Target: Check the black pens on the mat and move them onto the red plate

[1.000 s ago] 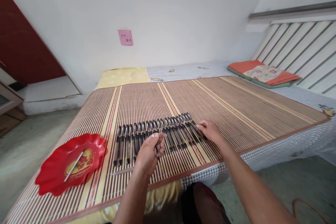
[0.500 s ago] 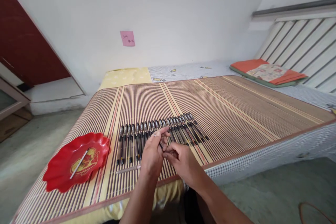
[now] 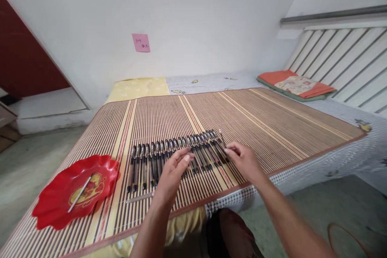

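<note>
Several dark pens (image 3: pixel 169 157) lie side by side in a row on a striped bamboo mat (image 3: pixel 272 125). My left hand (image 3: pixel 173 170) hovers over the middle of the row with its fingers stretched out, and nothing shows in it. At the row's right end, my right hand (image 3: pixel 243 159) has its fingers pinched on the last pen (image 3: pixel 221 139), which lies against its neighbours. A thin clear tube (image 3: pixel 139 198) rests on the mat just left of my left wrist.
A red scalloped plate (image 3: pixel 54 205) at the mat's front left holds a thin white stick (image 3: pixel 79 193). A folded orange cushion (image 3: pixel 296 84) lies at the far right by a slatted wall. The mat's front edge runs just below my wrists.
My right hand went from the middle of the row, where it met my left hand, back to the right end with a pen. My left fingers, curled before, are now stretched out.
</note>
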Tool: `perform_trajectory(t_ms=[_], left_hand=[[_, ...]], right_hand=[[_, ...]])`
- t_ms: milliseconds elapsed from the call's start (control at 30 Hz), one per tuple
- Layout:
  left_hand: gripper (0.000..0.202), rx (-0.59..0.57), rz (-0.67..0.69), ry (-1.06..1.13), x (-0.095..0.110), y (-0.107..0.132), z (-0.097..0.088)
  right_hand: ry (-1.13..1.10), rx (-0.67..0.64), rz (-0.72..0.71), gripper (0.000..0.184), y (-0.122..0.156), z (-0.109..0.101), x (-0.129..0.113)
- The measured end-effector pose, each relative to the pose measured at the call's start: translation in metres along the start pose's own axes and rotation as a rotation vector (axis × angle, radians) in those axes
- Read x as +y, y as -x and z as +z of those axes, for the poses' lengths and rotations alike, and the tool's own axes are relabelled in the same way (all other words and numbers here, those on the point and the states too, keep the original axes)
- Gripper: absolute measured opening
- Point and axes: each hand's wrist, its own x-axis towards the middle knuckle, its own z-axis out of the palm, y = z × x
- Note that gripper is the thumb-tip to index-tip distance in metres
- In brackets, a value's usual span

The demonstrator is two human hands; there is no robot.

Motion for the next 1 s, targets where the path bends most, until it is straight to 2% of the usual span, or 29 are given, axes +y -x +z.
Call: perform_trajectory(t_ms=[33,133,267,433,733,1000], left_hand=[[0.053,-0.011,-0.008,-0.030,0.000,-0.001,-0.002],[0.048,-0.030,-0.020,-0.067,-0.003,-0.003,-0.006],[0.046,-0.054,-0.027,-0.075,-0.003,-0.004,-0.011],[0.045,-0.023,-0.028,-0.082,0.003,-0.003,-0.016],[0.042,-0.007,-0.023,-0.102,0.005,-0.004,-0.015],[0.042,-0.040,-0.033,-0.135,0.003,-0.004,-0.012]], right_hand=[[0.123,-0.008,0.016,0.018,-0.009,-0.008,0.017],[0.223,-0.035,0.056,0.014,-0.030,-0.017,0.055],[0.274,-0.092,0.093,0.015,-0.040,-0.007,0.076],[0.307,-0.135,0.115,0.015,-0.044,0.005,0.083],[0.296,-0.140,0.087,0.019,-0.040,0.010,0.081],[0.291,-0.117,0.079,0.018,-0.036,0.015,0.079]])
